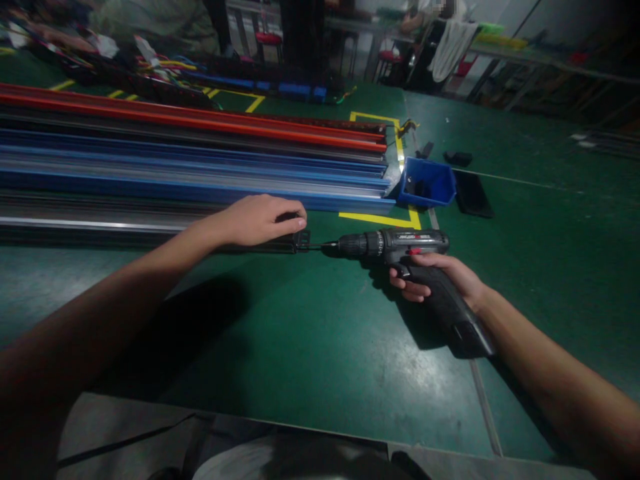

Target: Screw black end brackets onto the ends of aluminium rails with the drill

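Observation:
My right hand (463, 275) is wrapped around the grip of a black and grey cordless drill (416, 239), its forefinger by the trigger. The drill lies level, pointing left. Its thin bit meets a small black end piece (303, 241) on the end of a long black rail (260, 249). My left hand (257, 220) is closed over that end of the rail, thumb and fingers curled near the end piece. The fingertips on its far side are hidden. Whether a screw sits at the bit's tip is too small to tell.
Beyond the black rail lie long blue rails (300, 180) and red rails (300, 133). A blue bin (429, 183) with dark parts stands right of their ends, beside a flat black object (473, 193). Wired assemblies (280, 88) and another person (155, 27) are across the green table (310, 347).

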Action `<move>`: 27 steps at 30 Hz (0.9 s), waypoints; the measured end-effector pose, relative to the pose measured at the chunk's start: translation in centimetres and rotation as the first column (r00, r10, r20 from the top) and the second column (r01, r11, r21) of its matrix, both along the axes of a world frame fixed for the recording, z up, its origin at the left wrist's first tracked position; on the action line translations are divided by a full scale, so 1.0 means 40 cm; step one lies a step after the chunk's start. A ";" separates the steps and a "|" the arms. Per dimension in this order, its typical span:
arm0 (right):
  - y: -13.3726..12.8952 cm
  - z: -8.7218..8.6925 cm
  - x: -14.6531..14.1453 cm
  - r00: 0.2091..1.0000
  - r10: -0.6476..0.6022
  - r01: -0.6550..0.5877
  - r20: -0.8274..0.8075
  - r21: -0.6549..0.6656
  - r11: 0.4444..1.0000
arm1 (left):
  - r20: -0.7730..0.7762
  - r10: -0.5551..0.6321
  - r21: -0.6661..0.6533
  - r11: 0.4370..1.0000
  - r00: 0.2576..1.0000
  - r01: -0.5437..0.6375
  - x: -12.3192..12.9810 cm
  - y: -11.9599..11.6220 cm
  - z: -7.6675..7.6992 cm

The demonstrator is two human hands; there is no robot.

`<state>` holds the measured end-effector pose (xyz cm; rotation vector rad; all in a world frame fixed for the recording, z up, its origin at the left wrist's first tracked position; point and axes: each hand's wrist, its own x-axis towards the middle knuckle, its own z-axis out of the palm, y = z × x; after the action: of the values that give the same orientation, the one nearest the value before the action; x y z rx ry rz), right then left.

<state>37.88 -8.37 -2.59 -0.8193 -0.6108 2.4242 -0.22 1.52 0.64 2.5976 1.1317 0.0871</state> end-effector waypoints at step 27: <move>-0.002 0.003 -0.001 0.998 -0.012 0.011 0.058 0.018 1.000 | 0.004 -0.005 -0.004 1.000 1.000 0.005 -0.002 0.003 -0.001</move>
<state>37.85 -8.44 -2.49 -0.8856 -0.6472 2.3889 -0.29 1.64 0.60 2.5954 1.1222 0.0888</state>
